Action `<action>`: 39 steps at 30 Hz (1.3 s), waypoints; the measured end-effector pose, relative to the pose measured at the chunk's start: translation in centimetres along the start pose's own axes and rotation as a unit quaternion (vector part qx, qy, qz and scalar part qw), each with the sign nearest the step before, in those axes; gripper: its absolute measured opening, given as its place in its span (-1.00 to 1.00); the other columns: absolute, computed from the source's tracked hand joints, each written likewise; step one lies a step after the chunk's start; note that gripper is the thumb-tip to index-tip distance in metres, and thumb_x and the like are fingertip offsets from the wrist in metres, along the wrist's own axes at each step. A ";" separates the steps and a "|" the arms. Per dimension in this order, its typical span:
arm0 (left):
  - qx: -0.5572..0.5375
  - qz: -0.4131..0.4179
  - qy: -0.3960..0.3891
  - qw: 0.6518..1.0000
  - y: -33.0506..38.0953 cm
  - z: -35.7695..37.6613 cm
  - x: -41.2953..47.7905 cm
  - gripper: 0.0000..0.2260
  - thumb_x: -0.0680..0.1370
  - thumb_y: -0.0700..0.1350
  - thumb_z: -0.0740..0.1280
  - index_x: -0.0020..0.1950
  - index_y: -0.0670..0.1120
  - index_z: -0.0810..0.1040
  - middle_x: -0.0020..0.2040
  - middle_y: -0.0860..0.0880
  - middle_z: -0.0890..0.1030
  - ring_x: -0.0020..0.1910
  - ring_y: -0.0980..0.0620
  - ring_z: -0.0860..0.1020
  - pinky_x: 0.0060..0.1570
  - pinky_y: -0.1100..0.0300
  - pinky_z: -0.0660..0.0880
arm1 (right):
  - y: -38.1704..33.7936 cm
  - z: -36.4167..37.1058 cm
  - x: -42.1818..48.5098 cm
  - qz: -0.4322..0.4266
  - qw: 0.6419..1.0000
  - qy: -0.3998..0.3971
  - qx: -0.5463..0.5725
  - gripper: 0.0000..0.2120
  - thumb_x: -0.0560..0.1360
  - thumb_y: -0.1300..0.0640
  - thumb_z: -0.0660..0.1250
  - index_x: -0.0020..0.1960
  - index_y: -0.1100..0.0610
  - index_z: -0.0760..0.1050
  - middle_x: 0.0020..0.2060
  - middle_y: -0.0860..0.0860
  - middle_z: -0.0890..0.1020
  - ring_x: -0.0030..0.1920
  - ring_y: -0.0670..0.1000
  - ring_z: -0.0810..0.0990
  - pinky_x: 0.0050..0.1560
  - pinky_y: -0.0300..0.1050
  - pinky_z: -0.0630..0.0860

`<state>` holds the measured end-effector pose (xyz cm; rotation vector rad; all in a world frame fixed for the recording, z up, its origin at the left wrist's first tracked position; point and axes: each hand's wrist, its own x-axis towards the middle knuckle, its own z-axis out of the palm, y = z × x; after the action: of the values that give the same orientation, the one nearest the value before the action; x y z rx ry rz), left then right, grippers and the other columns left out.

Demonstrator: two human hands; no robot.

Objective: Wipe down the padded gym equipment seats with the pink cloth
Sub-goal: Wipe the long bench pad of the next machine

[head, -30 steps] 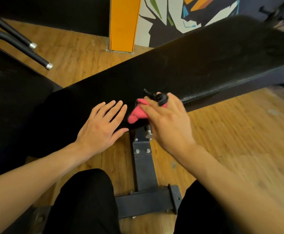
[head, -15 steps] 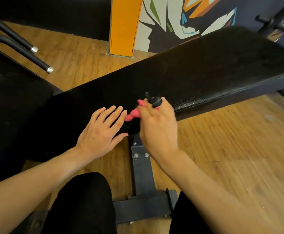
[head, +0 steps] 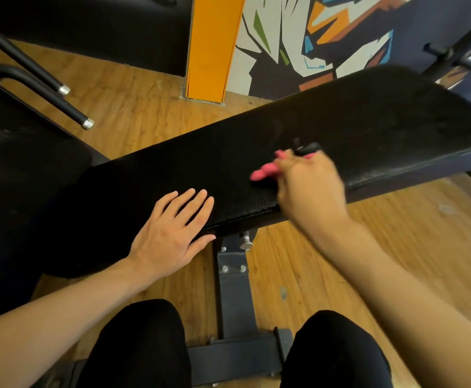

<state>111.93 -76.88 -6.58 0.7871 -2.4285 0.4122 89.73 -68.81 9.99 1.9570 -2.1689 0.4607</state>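
Note:
A long black padded bench seat runs from lower left to upper right. My right hand grips the bunched pink cloth and presses it on the pad near its front edge; the hand is blurred. A small black object sticks out beyond its fingers. My left hand lies flat on the pad's front edge to the left, fingers straight and together.
The bench's grey metal post and foot bar stand between my knees on the wooden floor. Another black padded seat lies at left with two black bars above it. An orange pillar and a painted wall stand behind.
My right hand has carried the cloth to the right and further onto the pad, away from my left hand. The left hand has stayed put.

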 end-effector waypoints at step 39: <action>-0.025 0.007 0.032 0.999 -0.4 0.9 -0.4 -0.45 0.73 0.21 0.13 0.57 -0.12 0.40 0.51 -0.19 0.48 0.47 -0.22 0.49 0.36 -0.23 0.45 | 2.0 -0.3 7.5 -0.019 0.953 -0.049 -0.299 -0.57 0.64 -0.02 0.27 0.50 -0.06 0.38 0.59 0.22 0.15 0.45 0.50 0.24 0.35 0.35 0.36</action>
<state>112.08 -77.40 -7.53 0.7249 -2.3777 0.3745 86.90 -75.56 12.61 1.6910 -1.9970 -0.2833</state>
